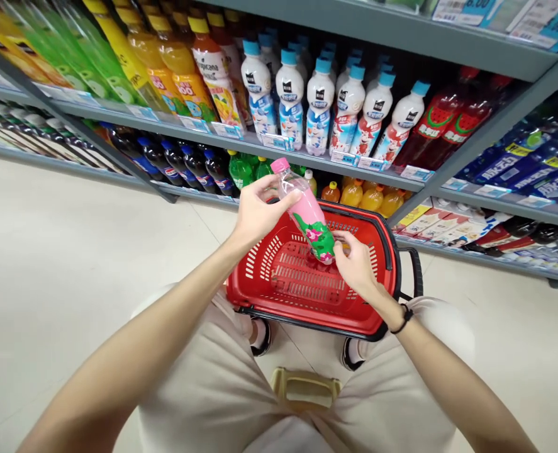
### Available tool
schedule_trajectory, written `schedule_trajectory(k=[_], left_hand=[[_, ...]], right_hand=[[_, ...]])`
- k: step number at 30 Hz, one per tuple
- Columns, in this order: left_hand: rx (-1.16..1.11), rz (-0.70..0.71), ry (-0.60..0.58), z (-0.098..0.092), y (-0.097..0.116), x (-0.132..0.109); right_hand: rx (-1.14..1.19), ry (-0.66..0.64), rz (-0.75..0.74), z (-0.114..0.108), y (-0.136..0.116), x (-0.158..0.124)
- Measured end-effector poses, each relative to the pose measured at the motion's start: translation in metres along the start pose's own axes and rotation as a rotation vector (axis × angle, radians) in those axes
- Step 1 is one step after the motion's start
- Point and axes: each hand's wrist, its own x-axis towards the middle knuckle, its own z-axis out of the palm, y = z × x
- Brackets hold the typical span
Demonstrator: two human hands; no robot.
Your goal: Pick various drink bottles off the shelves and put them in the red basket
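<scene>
A pink drink bottle (309, 214) with a pink cap and a green floral label is held tilted between both hands. My left hand (262, 211) grips it near the neck, thumb across the front and fingers partly hidden behind. At the bottle's base, my right hand (354, 258) closes its thumb and fingers on the lower edge. Under the bottle stands a red shopping basket (255, 292) with slotted walls and a black rim, between my knees and the shelf.
Shelves (307, 167) stand ahead, holding white bottles with blue caps (320, 104), orange juice bottles (184, 69), dark cola bottles (194, 167) and red bottles (441, 119). The basket's black handle (415, 270) sticks out right. A yellowish stool (281, 384) shows between my legs.
</scene>
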Motion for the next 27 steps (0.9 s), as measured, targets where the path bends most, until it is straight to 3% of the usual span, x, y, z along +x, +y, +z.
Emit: schedule_trajectory(k=[3, 7, 10, 14, 17, 22, 27], left_hand=[[0.133, -0.066, -0.035, 0.002, -0.009, 0.000], [0.480, 0.085, -0.115, 0.006, -0.019, -0.001], [0.730, 0.150, -0.258, 0.012, -0.033, 0.002], [1.089, -0.029, -0.448, 0.025, -0.070, 0.010], [1.190, -0.154, -0.529, 0.037, -0.105, 0.011], [1.265, -0.252, -0.562, 0.060, -0.158, -0.003], [1.257, -0.275, -0.575, 0.071, -0.189, -0.008]], right_hand=[[-0.269, -0.018, -0.075, -0.004, -0.001, 0.004], [-0.620, -0.168, -0.041, -0.017, -0.013, 0.010], [-0.757, -0.301, 0.034, -0.030, -0.026, 0.012], [-0.840, -0.454, 0.041, -0.046, -0.032, 0.015], [-0.867, -0.598, 0.100, -0.051, -0.024, 0.016], [-0.860, -0.768, 0.239, -0.053, -0.012, 0.016], [-0.826, -0.775, 0.203, -0.059, -0.013, 0.011]])
